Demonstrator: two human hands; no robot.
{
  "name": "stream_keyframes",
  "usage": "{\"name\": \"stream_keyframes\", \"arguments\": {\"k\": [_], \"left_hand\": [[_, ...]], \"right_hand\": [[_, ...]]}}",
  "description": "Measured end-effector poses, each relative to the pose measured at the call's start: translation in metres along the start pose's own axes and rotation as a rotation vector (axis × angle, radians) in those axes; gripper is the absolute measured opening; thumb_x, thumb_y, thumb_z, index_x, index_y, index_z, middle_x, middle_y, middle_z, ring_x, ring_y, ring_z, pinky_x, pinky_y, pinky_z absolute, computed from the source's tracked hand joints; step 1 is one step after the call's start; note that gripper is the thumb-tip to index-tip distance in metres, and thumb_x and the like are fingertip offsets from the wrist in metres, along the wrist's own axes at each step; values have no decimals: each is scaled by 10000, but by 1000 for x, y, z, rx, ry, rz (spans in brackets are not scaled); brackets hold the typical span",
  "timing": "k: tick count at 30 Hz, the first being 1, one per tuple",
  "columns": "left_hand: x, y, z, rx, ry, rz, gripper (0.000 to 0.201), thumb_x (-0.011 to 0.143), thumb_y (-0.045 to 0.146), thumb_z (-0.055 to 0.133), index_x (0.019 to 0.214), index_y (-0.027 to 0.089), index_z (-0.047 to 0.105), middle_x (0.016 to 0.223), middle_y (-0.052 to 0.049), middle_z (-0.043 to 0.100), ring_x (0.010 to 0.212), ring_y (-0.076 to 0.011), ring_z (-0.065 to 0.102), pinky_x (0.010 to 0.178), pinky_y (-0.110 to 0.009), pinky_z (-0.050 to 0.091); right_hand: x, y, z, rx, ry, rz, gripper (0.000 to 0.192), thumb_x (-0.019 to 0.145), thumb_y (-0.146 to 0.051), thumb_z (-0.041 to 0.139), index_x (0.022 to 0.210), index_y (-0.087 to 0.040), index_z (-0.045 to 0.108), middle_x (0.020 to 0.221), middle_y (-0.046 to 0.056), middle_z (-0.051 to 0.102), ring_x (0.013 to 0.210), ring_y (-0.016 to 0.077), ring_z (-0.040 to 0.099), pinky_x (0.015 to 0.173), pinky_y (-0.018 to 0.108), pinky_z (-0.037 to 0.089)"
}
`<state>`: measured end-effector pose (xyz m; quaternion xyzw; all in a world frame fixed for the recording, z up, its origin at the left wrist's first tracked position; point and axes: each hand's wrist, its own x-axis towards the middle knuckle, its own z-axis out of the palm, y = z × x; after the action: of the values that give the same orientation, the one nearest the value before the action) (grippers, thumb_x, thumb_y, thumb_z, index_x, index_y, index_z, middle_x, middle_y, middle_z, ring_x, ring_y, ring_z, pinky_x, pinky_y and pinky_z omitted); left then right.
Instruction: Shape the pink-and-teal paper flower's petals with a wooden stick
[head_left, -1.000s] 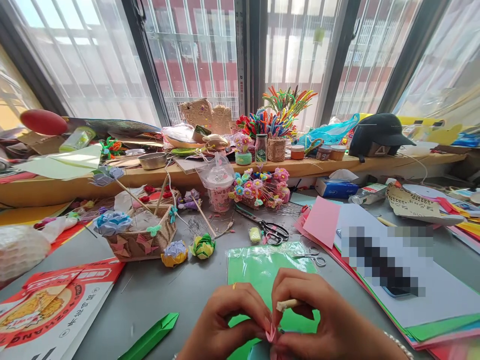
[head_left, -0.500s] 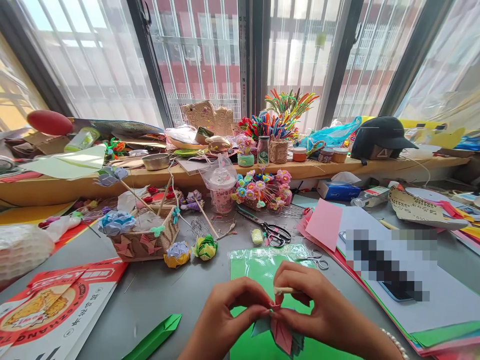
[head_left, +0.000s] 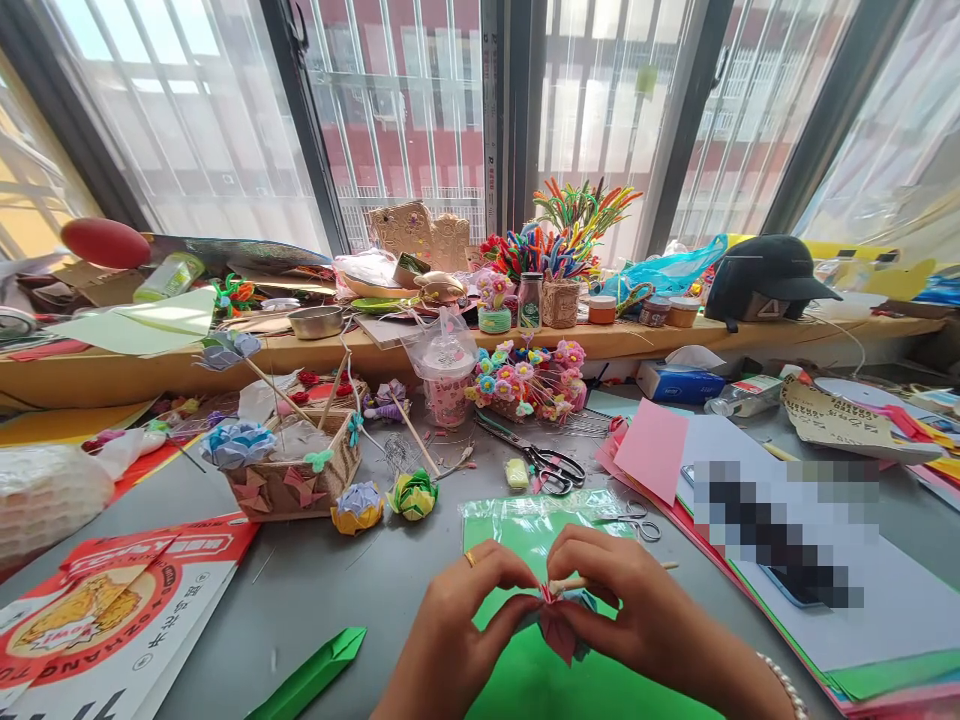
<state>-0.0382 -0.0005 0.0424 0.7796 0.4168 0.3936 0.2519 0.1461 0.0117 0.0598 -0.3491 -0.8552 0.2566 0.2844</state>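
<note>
A small folded paper flower (head_left: 557,638), pink with some blue-grey, is between my two hands over the green paper (head_left: 607,690) in its clear sleeve. My left hand (head_left: 469,625) pinches its pink edge between thumb and forefinger. From the other side my right hand (head_left: 637,610) closes on the same flower, and a thin wooden stick (head_left: 667,567) with a whitish tip is tucked in its fingers. Part of the flower is hidden by the fingers. To the left lies a long folded green paper piece (head_left: 307,680).
Beyond my hands lie small scissors (head_left: 637,522) and larger black-handled scissors (head_left: 551,468). Two paper flowers (head_left: 412,495) sit beside a brown box (head_left: 292,485). Stacked coloured sheets with a phone (head_left: 795,590) occupy the right. A lidded cup (head_left: 448,385) stands at the back.
Both hands stay at the flower. It has turned, so less of its blue-grey part shows, and the stick now points out to the right past my right fingers.
</note>
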Motion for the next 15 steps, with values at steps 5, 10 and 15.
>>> {"name": "stream_keyframes", "arguments": {"k": [5, 10, 15], "left_hand": [[0, 0, 1, 31, 55, 54, 43, 769, 174, 599, 729, 170, 614, 674, -26, 650, 635, -155, 615, 601, -212, 471], [0, 0, 1, 49, 68, 85, 50, 781, 182, 588, 739, 166, 610, 683, -34, 651, 643, -155, 620, 605, -209, 473], [-1, 0, 1, 87, 65, 73, 53, 784, 205, 592, 749, 167, 600, 685, -34, 651, 645, -159, 621, 601, -214, 472]], "right_hand": [[-1, 2, 1, 1, 18, -26, 70, 808, -146, 540, 756, -191, 551, 753, -5, 563, 633, 106, 508, 556, 196, 370], [-1, 1, -1, 0, 21, -25, 76, 827, -172, 539, 756, -193, 556, 760, -4, 569, 658, 109, 524, 576, 195, 380], [0, 2, -2, 9, 16, -27, 72, 827, -163, 549, 759, -186, 556, 771, -1, 571, 684, 107, 536, 603, 190, 389]]}}
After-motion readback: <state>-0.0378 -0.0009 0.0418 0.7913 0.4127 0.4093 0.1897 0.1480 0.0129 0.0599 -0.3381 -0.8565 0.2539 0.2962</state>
